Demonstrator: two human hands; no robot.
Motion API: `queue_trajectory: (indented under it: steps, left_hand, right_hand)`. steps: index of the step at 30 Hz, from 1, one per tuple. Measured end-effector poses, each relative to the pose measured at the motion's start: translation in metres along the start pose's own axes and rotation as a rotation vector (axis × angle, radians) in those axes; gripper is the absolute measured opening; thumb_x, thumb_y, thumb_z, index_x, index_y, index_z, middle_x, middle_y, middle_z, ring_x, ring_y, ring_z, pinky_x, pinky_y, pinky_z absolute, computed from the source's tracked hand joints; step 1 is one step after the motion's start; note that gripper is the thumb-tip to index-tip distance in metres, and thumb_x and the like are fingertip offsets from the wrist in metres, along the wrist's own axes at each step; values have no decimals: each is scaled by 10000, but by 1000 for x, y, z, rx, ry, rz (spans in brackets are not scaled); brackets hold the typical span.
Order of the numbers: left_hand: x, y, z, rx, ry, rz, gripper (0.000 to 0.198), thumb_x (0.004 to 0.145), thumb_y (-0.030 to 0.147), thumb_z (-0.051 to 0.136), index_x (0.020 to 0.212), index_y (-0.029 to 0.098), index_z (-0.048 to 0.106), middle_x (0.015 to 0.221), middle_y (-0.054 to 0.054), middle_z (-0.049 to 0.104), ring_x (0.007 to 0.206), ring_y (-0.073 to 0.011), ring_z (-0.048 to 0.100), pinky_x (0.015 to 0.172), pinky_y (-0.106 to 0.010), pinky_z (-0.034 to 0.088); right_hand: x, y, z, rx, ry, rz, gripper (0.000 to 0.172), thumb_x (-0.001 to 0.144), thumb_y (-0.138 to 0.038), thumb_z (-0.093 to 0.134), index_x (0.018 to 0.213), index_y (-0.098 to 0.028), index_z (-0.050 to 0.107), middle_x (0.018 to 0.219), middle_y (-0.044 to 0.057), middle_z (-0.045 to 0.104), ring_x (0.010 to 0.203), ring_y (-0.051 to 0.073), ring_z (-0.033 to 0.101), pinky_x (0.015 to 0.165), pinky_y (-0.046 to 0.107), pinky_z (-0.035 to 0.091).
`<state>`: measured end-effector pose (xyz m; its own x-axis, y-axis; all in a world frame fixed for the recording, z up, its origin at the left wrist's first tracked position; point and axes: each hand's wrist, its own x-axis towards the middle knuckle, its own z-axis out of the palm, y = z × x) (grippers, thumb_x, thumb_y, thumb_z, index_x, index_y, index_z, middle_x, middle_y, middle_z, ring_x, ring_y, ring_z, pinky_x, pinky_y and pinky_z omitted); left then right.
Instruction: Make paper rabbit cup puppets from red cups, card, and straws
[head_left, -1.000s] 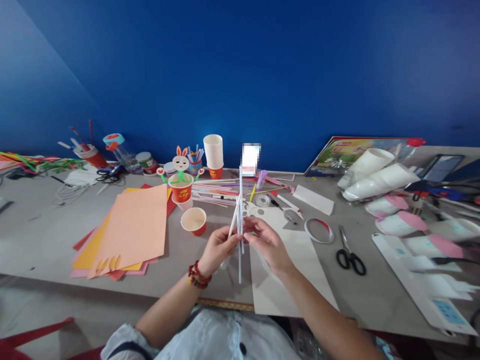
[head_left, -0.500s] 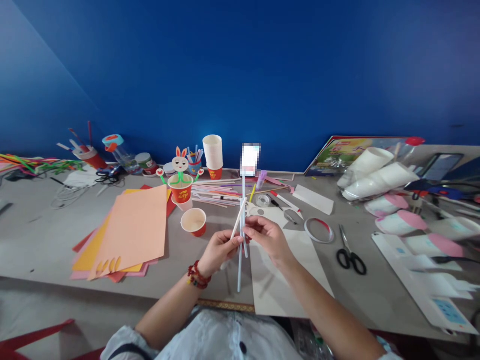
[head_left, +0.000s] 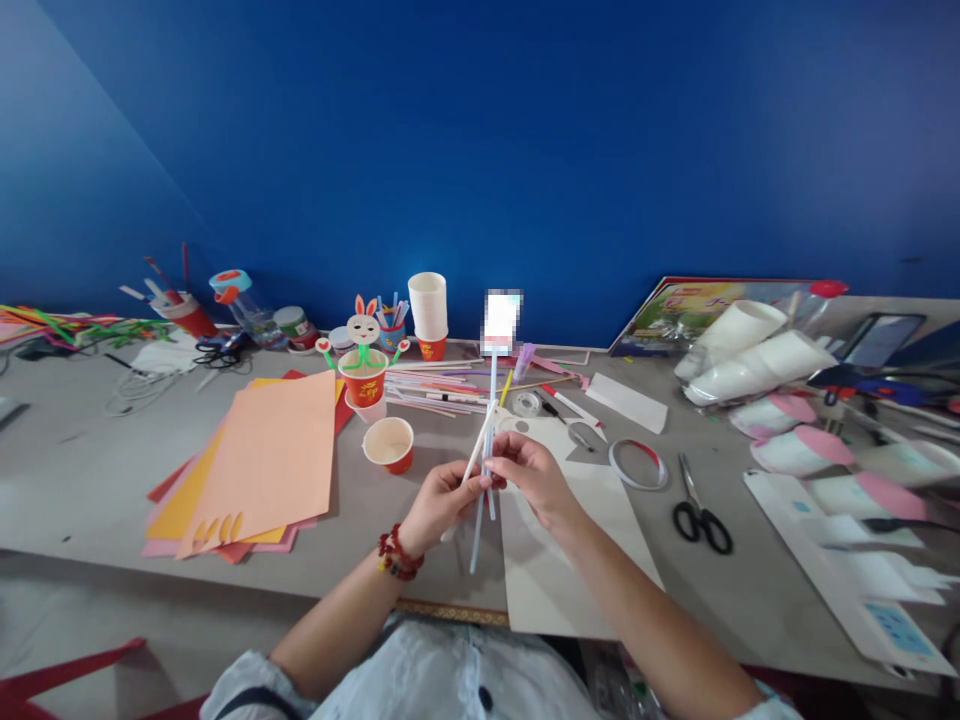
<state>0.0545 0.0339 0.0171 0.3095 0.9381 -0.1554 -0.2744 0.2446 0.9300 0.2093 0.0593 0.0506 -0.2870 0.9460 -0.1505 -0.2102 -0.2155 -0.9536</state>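
My left hand (head_left: 442, 502), with red beads at the wrist, is closed around a white straw (head_left: 478, 445) that slants up to the right. Pale blue straws (head_left: 493, 385) cross behind the white one, and one long straw's lower end points down toward the table edge. Thumb and fingers of my right hand (head_left: 537, 478) pinch the blue straws from the right side. Where the straws meet, the fingers partly hide them. Below the right hand lies a white paper sheet (head_left: 562, 570). An open paper cup (head_left: 388, 445) stands left of the hands.
Coloured paper sheets (head_left: 274, 455) lie at left. A rabbit-decorated cup (head_left: 364, 378) and stacked white cups (head_left: 428, 305) stand behind. Black-handled scissors (head_left: 702, 515) and a tape roll (head_left: 637, 464) rest at right, near a white power strip (head_left: 847, 570). A blurred phone-like screen (head_left: 501, 320) stands at the back.
The long pale blue straw has tilted slightly, its top to the right and its lower end up and left. Both hands keep nearly the same place and grip.
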Motion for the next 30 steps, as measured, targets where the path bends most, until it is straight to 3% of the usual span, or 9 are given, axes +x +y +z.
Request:
queue_trajectory:
  steps: [3,7,11,15,18,20,23,27,30]
  left_hand:
    - [1,-1,0,-27,46,40,415,781,512,733,867,110,679,515,65,475,391,-13,246,390,-185,152]
    - [-2,5,1,-22,23,36,413,784,503,731,919,118,664,684,-1,629,393,-4,281,390,-187,160]
    - [-10,17,1,50,0,45,399,818,497,697,817,98,680,696,-34,655,407,-1,284,405,-194,151]
    - [-14,23,0,0,-16,24,360,823,460,703,875,104,693,703,-44,681,394,-2,268,401,-200,135]
    - [-12,17,-1,-63,4,6,362,807,452,719,902,104,696,707,-50,690,386,1,246,402,-203,127]
    - [-8,11,-2,-89,30,-3,372,788,458,734,898,105,697,707,-53,695,385,2,239,406,-203,127]
    - [-4,3,-4,-103,52,-13,383,771,473,744,888,113,693,686,-42,688,390,-1,239,408,-200,123]
    - [-3,-1,-5,-103,38,11,401,760,492,749,881,115,686,632,-25,667,388,-4,240,409,-196,123]
    - [-3,-4,-7,-105,64,26,423,741,508,760,869,112,681,594,-14,649,379,-4,228,406,-195,119]
  right_hand:
    - [1,1,1,-13,-6,-25,178,700,-270,752,743,-183,603,628,-38,606,554,101,533,557,237,430]
    - [2,3,3,4,-6,-27,189,709,-263,753,751,-188,584,625,-48,585,530,98,523,539,237,425]
    - [0,5,8,64,-97,-30,202,743,-273,742,742,-199,554,611,-57,557,497,109,540,499,243,432]
    - [4,2,5,18,-189,-68,238,751,-336,764,769,-204,566,659,-50,561,511,109,545,494,247,465]
    - [23,-5,-10,-265,-162,-151,274,843,-470,651,824,-200,607,701,-15,599,563,124,569,550,264,494]
    - [46,-8,-21,-606,-15,-266,397,938,-538,449,849,-194,626,762,21,647,589,132,584,578,269,503]
    - [90,-10,-32,-794,68,-304,356,940,-492,456,904,-196,650,803,35,680,656,163,619,631,279,504]
    - [141,-8,-21,-1077,47,-334,195,920,-301,539,944,-201,704,975,63,722,929,217,655,826,308,486]
    - [166,-8,-5,-1298,-16,-308,182,933,-236,548,957,-190,722,1070,94,710,1053,248,634,906,341,474]
